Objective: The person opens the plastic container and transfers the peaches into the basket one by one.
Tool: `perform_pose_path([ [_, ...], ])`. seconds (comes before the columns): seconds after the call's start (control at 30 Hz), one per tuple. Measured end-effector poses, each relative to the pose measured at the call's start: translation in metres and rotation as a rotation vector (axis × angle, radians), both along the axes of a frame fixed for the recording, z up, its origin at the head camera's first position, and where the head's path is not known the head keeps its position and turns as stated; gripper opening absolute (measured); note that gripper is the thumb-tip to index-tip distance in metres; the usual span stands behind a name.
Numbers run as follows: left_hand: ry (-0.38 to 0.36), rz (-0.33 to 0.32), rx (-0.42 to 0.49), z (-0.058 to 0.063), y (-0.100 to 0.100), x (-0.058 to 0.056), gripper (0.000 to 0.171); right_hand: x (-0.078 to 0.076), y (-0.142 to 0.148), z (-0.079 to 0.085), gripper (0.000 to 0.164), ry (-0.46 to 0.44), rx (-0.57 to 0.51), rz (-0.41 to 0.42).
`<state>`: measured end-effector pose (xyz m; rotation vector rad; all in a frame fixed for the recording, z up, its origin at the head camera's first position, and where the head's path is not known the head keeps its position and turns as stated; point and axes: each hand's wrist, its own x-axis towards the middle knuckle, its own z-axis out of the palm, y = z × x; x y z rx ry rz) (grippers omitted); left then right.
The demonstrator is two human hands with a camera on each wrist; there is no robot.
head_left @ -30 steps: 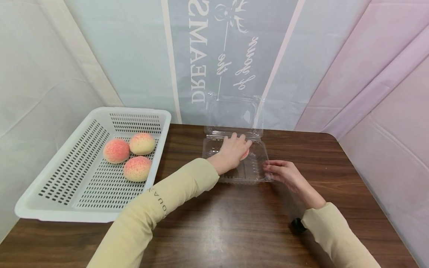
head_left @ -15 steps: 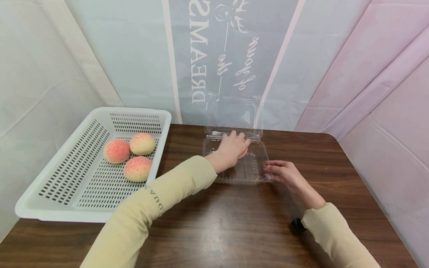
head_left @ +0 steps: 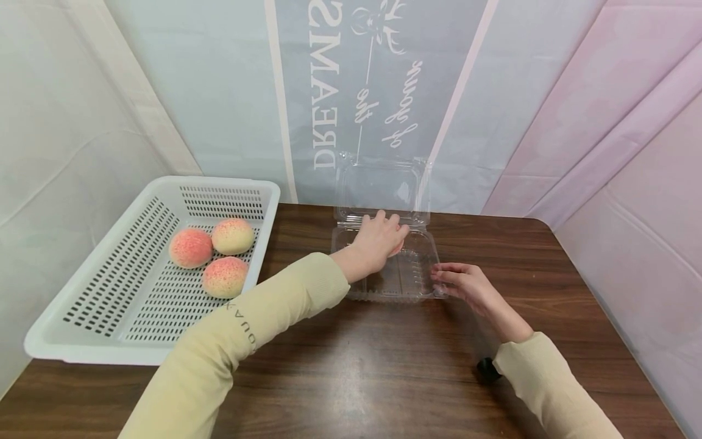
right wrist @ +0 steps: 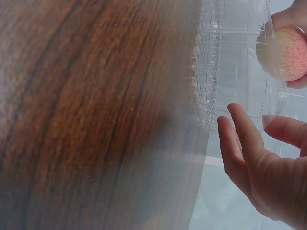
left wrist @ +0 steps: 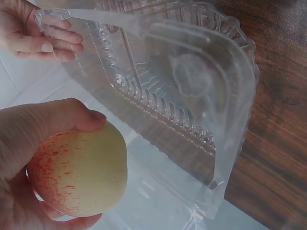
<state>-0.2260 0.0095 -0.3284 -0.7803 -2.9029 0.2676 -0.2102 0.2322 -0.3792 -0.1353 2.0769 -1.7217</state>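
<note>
My left hand (head_left: 375, 244) grips a peach (left wrist: 91, 167) that is pale yellow with red speckles, thumb on one side and fingers underneath. In the head view it is over the base of a clear plastic clamshell box (head_left: 403, 289), the hand covering most of the fruit. The box stands open, its lid (head_left: 381, 186) raised against the back wall. My right hand (head_left: 466, 286) is at the box's right front corner. Its fingers are fairly straight beside the wall, and the thumb tip is right at the rim in the right wrist view.
On the left stands a white perforated plastic basket (head_left: 148, 353) with three peaches inside, one of them a redder peach (head_left: 190, 247). A dark wood table (head_left: 351, 378) carries everything. Printed fabric (head_left: 439, 110) hangs behind the box. A small black object (head_left: 488, 369) shows by the right cuff.
My left hand, with the peach, has shifted slightly toward the back and left over the box. The right hand, box and basket have stayed in place.
</note>
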Motion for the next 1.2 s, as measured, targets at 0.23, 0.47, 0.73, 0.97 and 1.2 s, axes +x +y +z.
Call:
perform_pose_path([
  [0.23,0.023,-0.029,0.015,0.003,-0.004,0.003,0.041,0.0,0.0,0.0,0.047,0.001,0.004,0.001],
  [0.47,0.036,-0.043,0.023,0.008,-0.008,0.007,0.041,0.0,0.0,0.0,0.048,0.001,0.007,0.012],
  [0.73,0.034,-0.05,0.048,0.011,-0.013,0.01,0.038,0.0,0.0,0.0,0.048,0.005,0.005,0.014],
  [0.97,0.025,-0.042,0.064,0.015,-0.017,0.011,0.046,0.0,0.001,0.0,0.048,0.0,0.011,0.008],
  [1.2,0.02,-0.036,0.055,0.017,-0.022,0.012,0.049,-0.001,0.0,-0.001,0.048,0.0,0.017,0.011],
])
